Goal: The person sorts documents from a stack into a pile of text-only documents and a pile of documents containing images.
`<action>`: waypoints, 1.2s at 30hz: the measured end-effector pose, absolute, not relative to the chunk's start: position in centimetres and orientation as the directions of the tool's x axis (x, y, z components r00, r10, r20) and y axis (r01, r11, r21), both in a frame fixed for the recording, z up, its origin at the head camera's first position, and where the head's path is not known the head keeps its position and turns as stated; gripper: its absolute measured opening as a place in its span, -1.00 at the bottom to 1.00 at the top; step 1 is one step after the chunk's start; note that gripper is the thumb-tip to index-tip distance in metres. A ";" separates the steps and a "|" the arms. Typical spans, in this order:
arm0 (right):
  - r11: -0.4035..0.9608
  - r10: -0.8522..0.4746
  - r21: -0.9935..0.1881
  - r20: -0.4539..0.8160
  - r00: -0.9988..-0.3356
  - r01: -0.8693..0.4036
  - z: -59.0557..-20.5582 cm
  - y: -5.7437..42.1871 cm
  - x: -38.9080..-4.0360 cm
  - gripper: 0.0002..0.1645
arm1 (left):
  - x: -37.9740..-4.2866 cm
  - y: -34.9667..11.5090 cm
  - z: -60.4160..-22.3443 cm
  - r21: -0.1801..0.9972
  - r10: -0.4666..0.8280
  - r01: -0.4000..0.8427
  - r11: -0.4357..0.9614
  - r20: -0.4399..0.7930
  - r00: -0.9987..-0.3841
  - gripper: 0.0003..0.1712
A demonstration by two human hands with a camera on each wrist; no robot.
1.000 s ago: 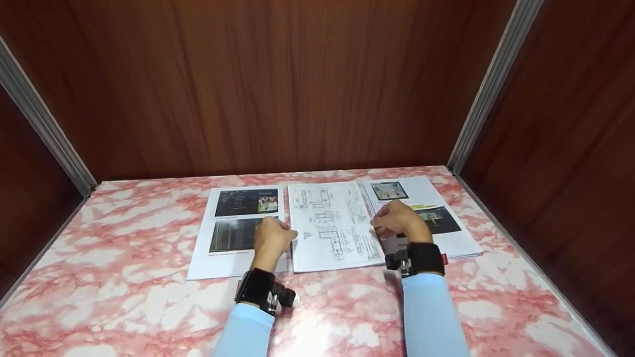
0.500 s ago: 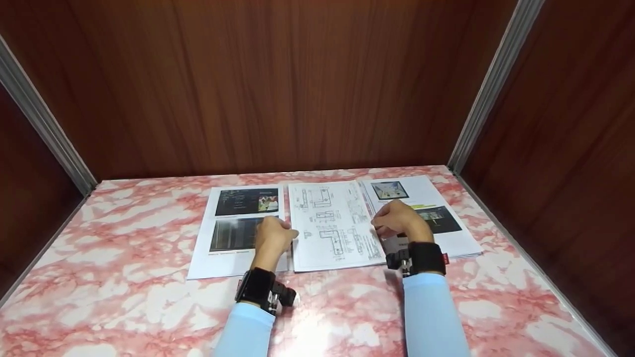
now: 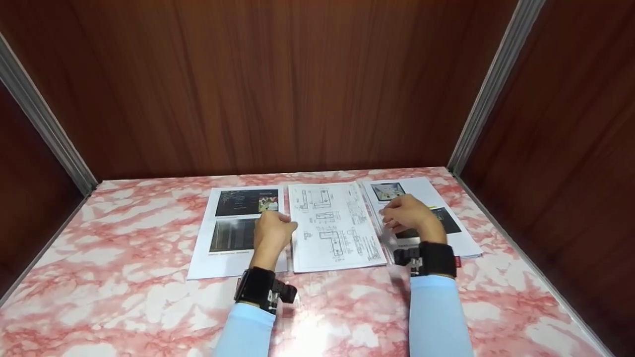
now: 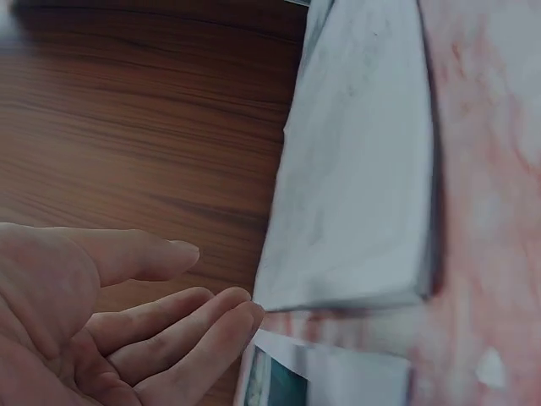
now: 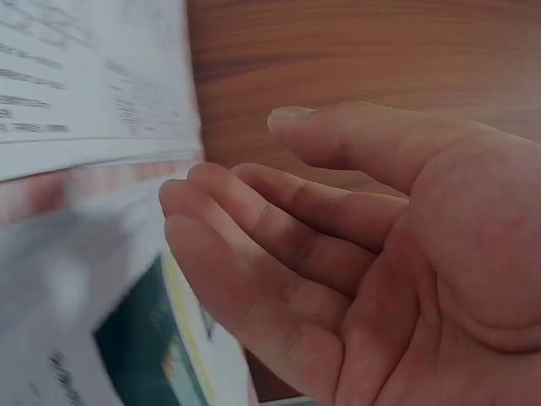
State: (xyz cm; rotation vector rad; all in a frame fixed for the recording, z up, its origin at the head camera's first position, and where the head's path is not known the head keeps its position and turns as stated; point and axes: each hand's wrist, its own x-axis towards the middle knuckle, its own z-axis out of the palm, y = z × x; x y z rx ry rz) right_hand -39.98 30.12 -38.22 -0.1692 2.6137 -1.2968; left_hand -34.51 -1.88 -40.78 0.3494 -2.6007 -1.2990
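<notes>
A stack of white sheets with technical line drawings (image 3: 331, 218) lies in the middle of the table. At its left edge my left hand (image 3: 273, 233) hovers over the left stack of papers (image 3: 206, 265), thumb apart from loosely bent fingers (image 4: 190, 342) and nothing between them. My right hand (image 3: 409, 215) is off the drawing stack's right edge, above the right stack of papers (image 3: 444, 243). In the right wrist view its thumb stands away from the relaxed fingers (image 5: 254, 245), with the palm bare. Both side stacks carry printed dark pictures, partly hidden by the hands.
The papers lie on a pink and white marbled table (image 3: 124, 307). A brown wood-grain panel (image 3: 273, 89) stands behind its far edge, with a metal corner strip (image 3: 488, 94) on the right and another on the left.
My right hand has let go of the drawing stack's right edge and moved right and slightly up. My left hand has come off the left edge a little; the drawing stack stays in place.
</notes>
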 end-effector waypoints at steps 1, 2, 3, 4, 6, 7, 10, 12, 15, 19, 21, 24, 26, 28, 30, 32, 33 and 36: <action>0.596 -0.199 -0.803 -0.128 -0.972 -0.017 -37.9 30.5 -39.8 -0.59 | -34.4 -1.5 -40.4 0.810 -0.300 -0.097 0.579 0.101 -0.949 -0.79; 0.588 -0.197 -0.808 -0.112 -0.974 -0.026 -37.6 31.0 -39.6 -0.59 | -34.4 -1.0 -39.9 0.821 -0.292 -0.072 0.566 0.118 -0.949 -0.82; 0.588 -0.190 -0.808 -0.091 -0.978 -0.039 -37.2 31.7 -39.3 -0.59 | -34.3 -0.4 -39.5 0.834 -0.284 -0.044 0.550 0.137 -0.949 -0.85; 0.595 -0.177 -0.801 -0.062 -0.982 -0.057 -36.9 32.3 -39.0 -0.59 | -34.2 0.4 -39.1 0.852 -0.272 -0.015 0.523 0.151 -0.950 -0.88; 0.618 -0.139 -0.779 0.025 -0.990 -0.107 -36.3 34.0 -38.5 -0.61 | -34.0 2.5 -38.7 0.883 -0.254 0.044 0.468 0.182 -0.950 -0.94; 0.632 -0.105 -0.766 0.071 -0.992 -0.122 -36.2 34.9 -38.2 -0.62 | -34.0 3.7 -38.6 0.897 -0.239 0.076 0.435 0.196 -0.951 -0.96; 0.691 0.039 -0.713 0.206 -0.978 -0.123 -36.3 37.8 -37.5 -0.65 | -33.8 8.0 -39.4 0.916 -0.203 0.177 0.361 0.263 -0.943 -0.94; 0.707 0.147 -0.703 0.252 -0.957 -0.076 -36.9 39.5 -37.3 -0.64 | -33.5 11.0 -40.4 0.911 -0.167 0.240 0.334 0.308 -0.937 -0.87; 0.686 0.286 -0.726 0.210 -0.935 0.047 -38.5 41.6 -37.1 -0.58 | -32.9 14.8 -41.9 0.913 -0.090 0.270 0.306 0.310 -0.946 -0.75; 0.652 0.337 -0.742 0.101 -0.936 0.155 -40.6 42.9 -37.4 -0.50 | -32.3 17.8 -43.5 0.910 -0.010 0.233 0.343 0.251 -0.968 -0.59; 0.644 0.318 -0.746 0.058 -0.946 0.171 -41.4 43.0 -37.6 -0.47 | -32.2 18.4 -44.0 0.899 -0.001 0.201 0.389 0.218 -0.976 -0.53; 0.649 0.282 -0.738 0.008 -0.959 0.185 -42.1 42.8 -37.8 -0.42 | -32.2 18.8 -44.2 0.900 -0.004 0.140 0.412 0.156 -0.988 -0.44; 0.648 0.264 -0.731 -0.050 -0.963 0.215 -42.3 42.8 -37.6 -0.36 | -32.2 19.0 -44.1 0.911 -0.001 0.110 0.399 0.121 -0.993 -0.39; 0.647 0.253 -0.721 -0.105 -0.962 0.249 -42.3 42.9 -37.4 -0.29 | -32.2 19.2 -43.9 0.922 0.002 0.091 0.376 0.097 -0.995 -0.35; 0.642 0.244 -0.714 -0.155 -0.957 0.279 -42.2 42.8 -37.3 -0.24 | -32.2 19.4 -43.9 0.931 0.001 0.079 0.357 0.084 -0.996 -0.32; 0.622 0.243 -0.723 -0.188 -0.952 0.302 -42.1 42.8 -37.3 -0.21 | -32.3 19.5 -43.8 0.937 0.000 0.074 0.341 0.079 -0.997 -0.31; 0.619 0.242 -0.724 -0.191 -0.951 0.304 -42.0 42.7 -37.3 -0.21 | -32.4 19.6 -43.9 0.941 -0.002 0.071 0.332 0.076 -0.997 -0.30; 0.615 0.247 -0.725 -0.197 -0.949 0.311 -41.9 42.8 -37.2 -0.22 | -32.6 19.7 -44.1 0.950 0.002 0.063 0.306 0.065 -0.998 -0.30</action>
